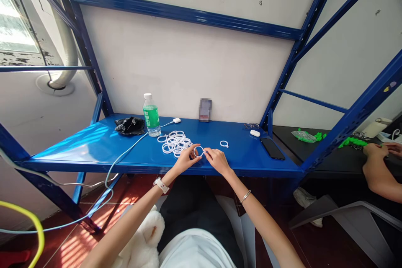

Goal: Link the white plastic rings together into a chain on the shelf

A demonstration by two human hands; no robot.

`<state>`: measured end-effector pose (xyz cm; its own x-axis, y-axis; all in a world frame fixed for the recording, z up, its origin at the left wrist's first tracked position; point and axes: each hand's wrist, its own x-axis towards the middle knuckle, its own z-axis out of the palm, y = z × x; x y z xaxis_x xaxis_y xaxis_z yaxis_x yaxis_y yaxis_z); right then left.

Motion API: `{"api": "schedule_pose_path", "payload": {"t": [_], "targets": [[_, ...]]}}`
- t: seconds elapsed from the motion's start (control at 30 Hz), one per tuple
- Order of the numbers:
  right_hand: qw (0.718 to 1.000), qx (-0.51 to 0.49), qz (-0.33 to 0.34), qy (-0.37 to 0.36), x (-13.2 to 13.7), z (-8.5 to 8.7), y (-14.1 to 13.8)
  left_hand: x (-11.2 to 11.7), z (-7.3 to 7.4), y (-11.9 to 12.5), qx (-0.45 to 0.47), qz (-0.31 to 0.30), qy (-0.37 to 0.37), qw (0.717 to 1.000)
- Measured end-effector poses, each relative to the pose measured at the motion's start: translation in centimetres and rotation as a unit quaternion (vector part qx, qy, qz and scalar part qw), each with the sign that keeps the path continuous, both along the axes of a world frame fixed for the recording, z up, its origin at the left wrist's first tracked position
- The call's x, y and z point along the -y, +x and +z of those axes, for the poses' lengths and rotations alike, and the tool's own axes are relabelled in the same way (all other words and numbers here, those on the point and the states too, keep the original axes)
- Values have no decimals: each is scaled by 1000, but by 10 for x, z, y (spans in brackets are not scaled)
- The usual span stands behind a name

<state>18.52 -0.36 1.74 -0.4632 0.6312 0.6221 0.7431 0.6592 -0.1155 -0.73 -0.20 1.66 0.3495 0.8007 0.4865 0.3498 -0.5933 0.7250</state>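
Observation:
Between my hands, just above the front of the blue table, is a white plastic ring [198,147]. My left hand [187,157] pinches its left side between thumb and fingers. The fingers of my right hand [216,160] are closed at the ring's right side, where a small white end shows. Behind my left hand lies a heap of similar white rings [176,142], tangled or loose. A single white ring [224,143] with a small loop at its edge rests on the tabletop behind my right hand.
A water bottle [152,117] and black plastic bag [130,126] stand left on the blue table [103,144]. A phone [272,148], white earbud case [255,133] and glasses [251,125] lie right. Another person's hands [377,150] are by green pieces at far right.

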Motion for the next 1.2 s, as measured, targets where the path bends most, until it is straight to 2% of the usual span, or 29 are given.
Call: {"api": "schedule_pose_path", "payload": {"t": [0.4,1.2], "targets": [[1000,20,-5,1,-1,-1,0,-2,-3,-2,-7,-3,1,1000],[999,22,41,-12,-2,1,2,-2,-3,-4,-8,-24,7,1000]]}}
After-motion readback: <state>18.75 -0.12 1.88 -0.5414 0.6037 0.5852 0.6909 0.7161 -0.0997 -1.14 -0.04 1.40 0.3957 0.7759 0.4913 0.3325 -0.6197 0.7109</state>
